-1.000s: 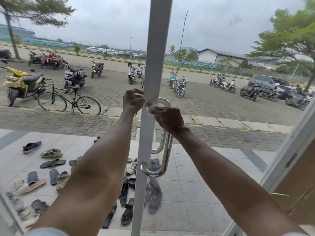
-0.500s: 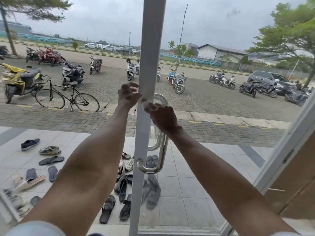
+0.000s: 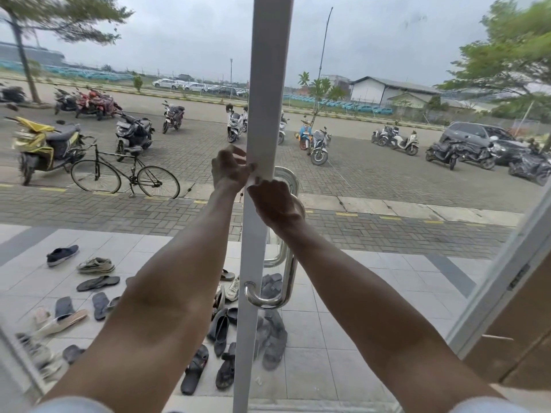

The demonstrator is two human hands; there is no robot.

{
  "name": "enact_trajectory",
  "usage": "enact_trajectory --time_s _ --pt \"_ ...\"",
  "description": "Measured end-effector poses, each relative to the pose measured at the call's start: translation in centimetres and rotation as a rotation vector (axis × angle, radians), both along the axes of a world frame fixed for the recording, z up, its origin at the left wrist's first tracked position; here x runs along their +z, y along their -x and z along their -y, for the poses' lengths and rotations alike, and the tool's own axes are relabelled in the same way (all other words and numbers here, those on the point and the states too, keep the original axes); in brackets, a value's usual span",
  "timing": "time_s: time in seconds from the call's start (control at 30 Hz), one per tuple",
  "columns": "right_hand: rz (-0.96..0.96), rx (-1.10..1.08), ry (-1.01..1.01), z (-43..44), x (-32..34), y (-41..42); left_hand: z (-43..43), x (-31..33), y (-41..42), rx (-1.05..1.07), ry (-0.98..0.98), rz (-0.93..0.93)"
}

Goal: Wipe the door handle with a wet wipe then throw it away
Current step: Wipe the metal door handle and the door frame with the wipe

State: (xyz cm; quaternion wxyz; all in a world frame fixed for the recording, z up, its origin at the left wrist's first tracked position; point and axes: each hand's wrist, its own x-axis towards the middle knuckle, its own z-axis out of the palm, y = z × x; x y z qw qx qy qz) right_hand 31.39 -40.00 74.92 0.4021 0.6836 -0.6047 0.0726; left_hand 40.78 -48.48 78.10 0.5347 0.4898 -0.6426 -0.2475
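Both bare arms reach to the white door frame (image 3: 260, 84), where the right hand (image 3: 274, 202) is clenched round the top of the steel door handle (image 3: 289, 275), just right of the frame. A pale scrap of wet wipe (image 3: 252, 180) shows between it and the left hand (image 3: 229, 171), whose fingers curl at the frame's left edge; whether they pinch the wipe I cannot tell. Farther out, shoes (image 3: 96, 265) lie on the tiled floor (image 3: 357, 293), and a bicycle (image 3: 125, 174) stands before parked motorbikes (image 3: 134, 135).

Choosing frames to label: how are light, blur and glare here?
Head view: flat overcast daylight, no hard shadows; scooter at left and tree at right smeared; handle fairly sharp with soft highlights; faint smudges on the glass upper right.
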Motion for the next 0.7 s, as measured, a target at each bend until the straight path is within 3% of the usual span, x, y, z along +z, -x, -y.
enact_trajectory --time_s 0.2,0.3,0.57,0.7 --pt "0.100 0.301 0.270 -1.0 -4.0 5.9 -0.1 -0.4 0.4 0.034 0.005 -0.031" --pt "0.159 0.368 0.309 -2.2 -4.2 7.6 0.0 -0.1 0.8 0.062 -0.033 -0.021" --pt "0.044 0.012 -0.029 0.1 0.3 0.3 0.6 1.0 0.9 0.094 -0.065 0.066" --pt "0.083 -0.076 -0.064 1.1 1.9 -1.8 1.4 1.5 0.6 0.089 -0.069 0.100"
